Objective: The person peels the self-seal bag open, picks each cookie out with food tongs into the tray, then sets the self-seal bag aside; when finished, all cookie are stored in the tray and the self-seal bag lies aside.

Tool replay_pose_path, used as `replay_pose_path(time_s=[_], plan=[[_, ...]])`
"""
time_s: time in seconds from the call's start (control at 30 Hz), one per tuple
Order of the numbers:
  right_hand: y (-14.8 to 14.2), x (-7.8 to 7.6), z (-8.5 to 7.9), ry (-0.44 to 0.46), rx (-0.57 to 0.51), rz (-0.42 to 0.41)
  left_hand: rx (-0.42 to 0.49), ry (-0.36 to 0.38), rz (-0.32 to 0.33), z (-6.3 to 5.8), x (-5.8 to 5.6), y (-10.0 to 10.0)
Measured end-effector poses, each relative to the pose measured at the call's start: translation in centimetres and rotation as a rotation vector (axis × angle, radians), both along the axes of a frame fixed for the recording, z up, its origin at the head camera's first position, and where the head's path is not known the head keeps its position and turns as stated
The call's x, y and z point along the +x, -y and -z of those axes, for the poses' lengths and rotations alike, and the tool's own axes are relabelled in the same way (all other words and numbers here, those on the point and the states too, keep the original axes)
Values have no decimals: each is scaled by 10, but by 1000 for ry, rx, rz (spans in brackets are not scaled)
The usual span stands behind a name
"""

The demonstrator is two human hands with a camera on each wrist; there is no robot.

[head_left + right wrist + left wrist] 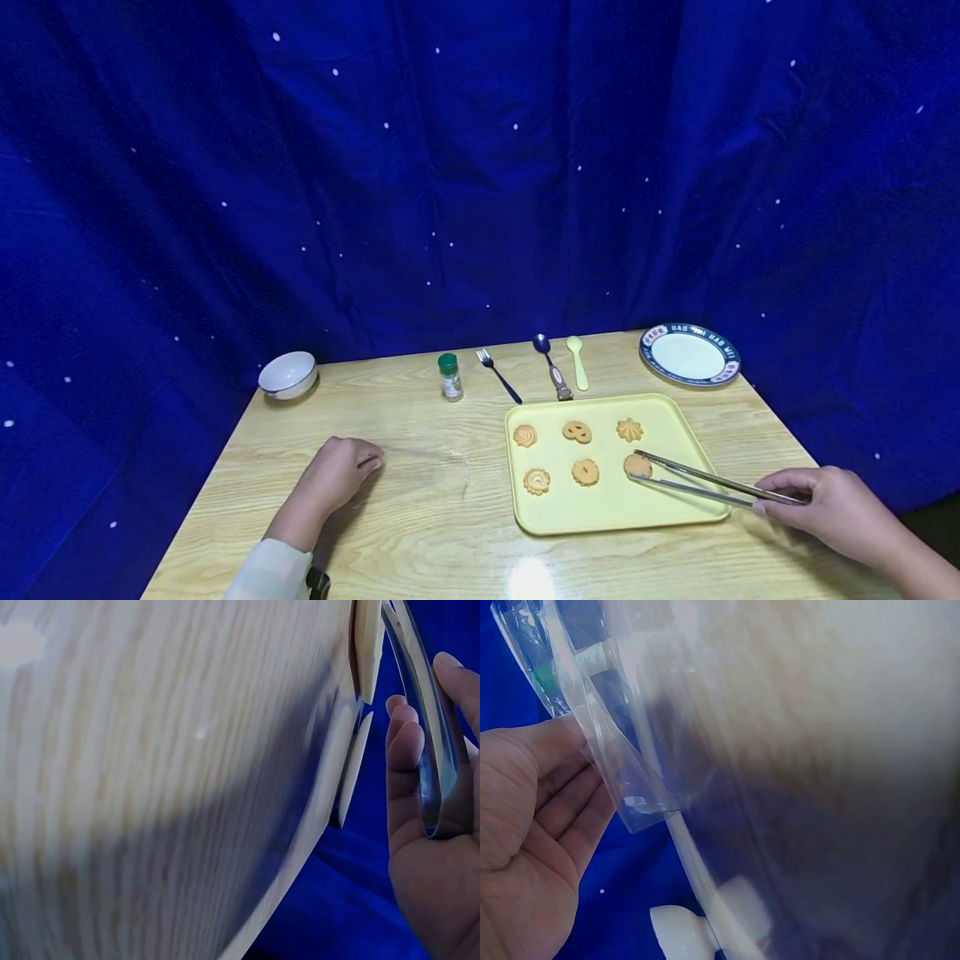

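My right hand [832, 508] grips metal tongs [712, 487], whose tips stand on either side of a round cookie [637, 465] on the yellow tray [622, 521]. Whether the tips press the cookie I cannot tell. The right wrist view shows the bent end of the tongs [435, 787] in the palm, with thumb and fingers on the arms. On the left, my left hand [337, 475] pinches the edge of a clear plastic bag [630, 772] over the table. In the head view the bag is barely visible. Several other cookies, among them a pretzel-shaped one [577, 431], lie in rows on the tray.
Behind the tray lie a fork [498, 377], a dark spoon [553, 367] and a pale yellow spoon [577, 362]. A green-capped shaker [450, 377] stands left of them. A white bowl [288, 375] sits back left, a patterned plate [690, 356] back right. A blue curtain [480, 167] hangs behind.
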State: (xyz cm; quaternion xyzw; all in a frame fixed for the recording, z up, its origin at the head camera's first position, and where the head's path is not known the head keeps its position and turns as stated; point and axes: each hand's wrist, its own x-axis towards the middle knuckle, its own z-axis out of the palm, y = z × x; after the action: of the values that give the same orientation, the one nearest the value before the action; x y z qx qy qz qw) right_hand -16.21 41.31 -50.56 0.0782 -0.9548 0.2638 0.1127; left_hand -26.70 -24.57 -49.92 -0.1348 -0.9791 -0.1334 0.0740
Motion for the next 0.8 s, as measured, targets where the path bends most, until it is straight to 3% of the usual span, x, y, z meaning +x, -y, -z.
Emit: replay_pose_path(time_s=[0.4,0.8], plan=[[-4,-1,0,-29,-38,18,7,18,-15,-1,0,-1],[-10,-13,-6,-97,32,289,-1,23,-9,-2,0,-2]])
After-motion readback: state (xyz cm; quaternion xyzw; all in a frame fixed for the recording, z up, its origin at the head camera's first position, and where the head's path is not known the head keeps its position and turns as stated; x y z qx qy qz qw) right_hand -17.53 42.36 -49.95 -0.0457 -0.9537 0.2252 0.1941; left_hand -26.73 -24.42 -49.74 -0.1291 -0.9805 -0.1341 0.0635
